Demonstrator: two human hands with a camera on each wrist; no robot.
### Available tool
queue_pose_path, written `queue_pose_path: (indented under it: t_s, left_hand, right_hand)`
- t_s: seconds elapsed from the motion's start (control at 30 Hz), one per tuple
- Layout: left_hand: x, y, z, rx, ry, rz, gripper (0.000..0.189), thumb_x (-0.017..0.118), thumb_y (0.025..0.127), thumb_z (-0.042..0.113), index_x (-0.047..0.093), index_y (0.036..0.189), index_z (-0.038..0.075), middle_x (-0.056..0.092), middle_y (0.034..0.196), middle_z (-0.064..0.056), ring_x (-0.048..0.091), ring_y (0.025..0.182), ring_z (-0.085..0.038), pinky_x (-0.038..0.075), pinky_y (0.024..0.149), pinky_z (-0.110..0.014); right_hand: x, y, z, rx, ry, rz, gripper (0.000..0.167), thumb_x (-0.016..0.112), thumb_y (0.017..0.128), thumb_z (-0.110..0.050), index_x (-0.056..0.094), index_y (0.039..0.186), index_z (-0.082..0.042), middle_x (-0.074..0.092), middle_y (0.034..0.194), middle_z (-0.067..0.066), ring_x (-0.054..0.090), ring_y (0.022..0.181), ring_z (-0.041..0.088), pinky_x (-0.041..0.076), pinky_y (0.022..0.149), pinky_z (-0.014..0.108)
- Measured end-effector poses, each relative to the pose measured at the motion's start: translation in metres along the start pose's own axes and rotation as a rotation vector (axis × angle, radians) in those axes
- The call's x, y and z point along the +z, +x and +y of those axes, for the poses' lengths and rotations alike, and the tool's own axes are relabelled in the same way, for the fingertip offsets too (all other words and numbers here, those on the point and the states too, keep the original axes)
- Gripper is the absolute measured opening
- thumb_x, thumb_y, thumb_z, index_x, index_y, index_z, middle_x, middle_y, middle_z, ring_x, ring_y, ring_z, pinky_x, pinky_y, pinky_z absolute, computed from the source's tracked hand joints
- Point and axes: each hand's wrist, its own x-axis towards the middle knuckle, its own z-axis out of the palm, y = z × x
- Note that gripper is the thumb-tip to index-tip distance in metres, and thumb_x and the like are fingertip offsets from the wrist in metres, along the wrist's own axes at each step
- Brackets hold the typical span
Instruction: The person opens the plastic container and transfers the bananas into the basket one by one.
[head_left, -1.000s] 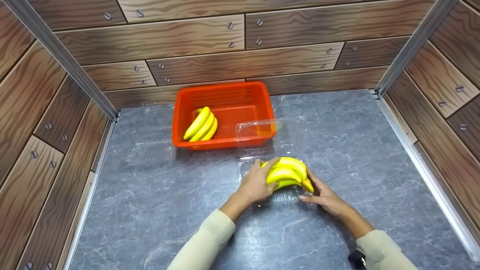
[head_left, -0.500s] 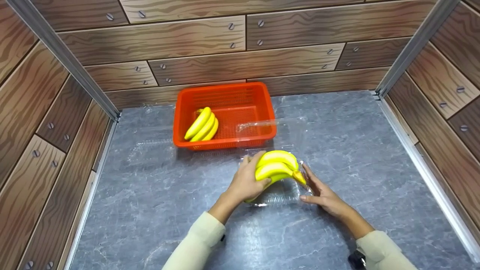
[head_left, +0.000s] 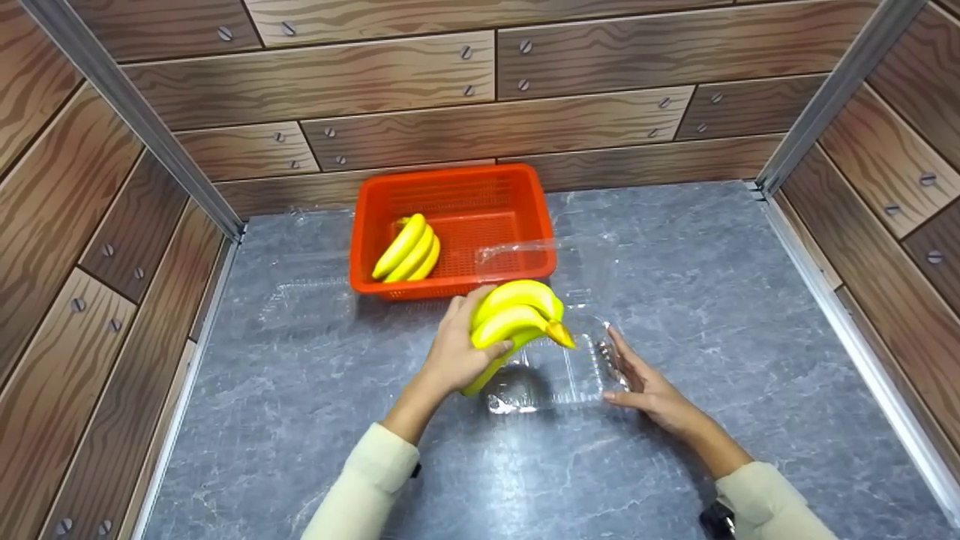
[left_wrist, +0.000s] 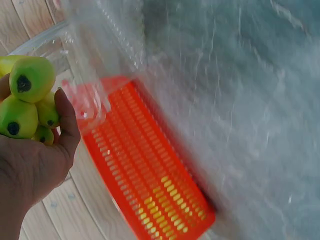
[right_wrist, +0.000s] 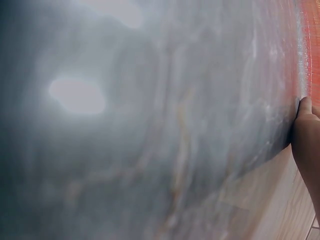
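A bunch of yellow bananas point(head_left: 517, 309) is gripped by my left hand point(head_left: 456, 352), its brown stem end pointing right. In the left wrist view, the green-tinted, dark tips of the bananas point(left_wrist: 31, 80) face the camera, with the thumb curled round them. Below and right of the bunch sits a clear plastic clamshell container point(head_left: 566, 379) with its lid raised towards the basket. My right hand point(head_left: 652, 390) rests its fairly straight fingers and thumb against the container's right side. Only a small part of the right hand point(right_wrist: 306, 132) shows in the right wrist view.
Behind the container stands an orange-red plastic basket point(head_left: 358, 240) with another banana bunch point(head_left: 407, 249) at its left side. A second clear plastic piece point(head_left: 307, 300) lies left of the basket. Wood-patterned walls point(head_left: 397, 75) enclose the grey marbled surface point(head_left: 300, 420).
My left hand has lifted the banana bunch out of the clear container and carried it leftwards, towards the basket. The right hand has stayed almost still at the container's right side.
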Motion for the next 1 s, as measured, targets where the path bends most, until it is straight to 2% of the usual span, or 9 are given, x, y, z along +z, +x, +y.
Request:
queue_pose_path:
  t_s: [0.3,0.5,0.8,1.0]
  left_hand:
    - [-0.032,0.006,-0.002,0.026,-0.001,0.083,0.083,0.088,0.079,0.025,0.052,0.154,0.026,0.062,0.127,-0.009,0.059,0.106,-0.024,0.051,0.096,-0.046]
    - [-0.049,0.009,-0.002,0.081,-0.041,0.167,0.082,0.089,0.077,0.024,0.055,0.152,0.022,0.064,0.138,-0.013,0.062,0.116,-0.029,0.050,0.102,-0.048]
    - [-0.064,0.018,-0.002,0.136,-0.103,0.285,0.084,0.089,0.077,0.026,0.055,0.153,0.013,0.063,0.148,-0.014,0.060,0.128,-0.032,0.049,0.107,-0.048]
    - [-0.071,0.029,0.000,0.137,-0.167,0.333,0.085,0.089,0.079,0.023,0.053,0.155,0.010,0.054,0.162,-0.010,0.050,0.149,-0.031,0.042,0.121,-0.050]
  right_hand:
    - [-0.001,-0.001,0.003,-0.005,0.016,0.001,0.110,0.074,0.094,-0.003,0.000,0.174,-0.021,-0.012,0.180,0.016,-0.006,0.166,0.046,0.019,0.118,0.002]
    - [-0.001,-0.002,0.000,0.022,-0.007,0.007,0.110,0.075,0.094,-0.007,0.001,0.174,-0.024,-0.012,0.181,0.014,-0.005,0.167,0.045,0.018,0.116,0.001]
    - [-0.002,-0.002,0.000,0.019,-0.001,0.004,0.110,0.075,0.094,-0.006,0.001,0.174,-0.026,-0.012,0.181,0.013,-0.006,0.167,0.042,0.017,0.118,0.001]
    - [-0.002,-0.001,0.001,0.023,-0.008,0.002,0.110,0.075,0.094,-0.008,0.002,0.173,-0.029,-0.011,0.181,0.011,-0.004,0.168,0.039,0.017,0.118,0.001]
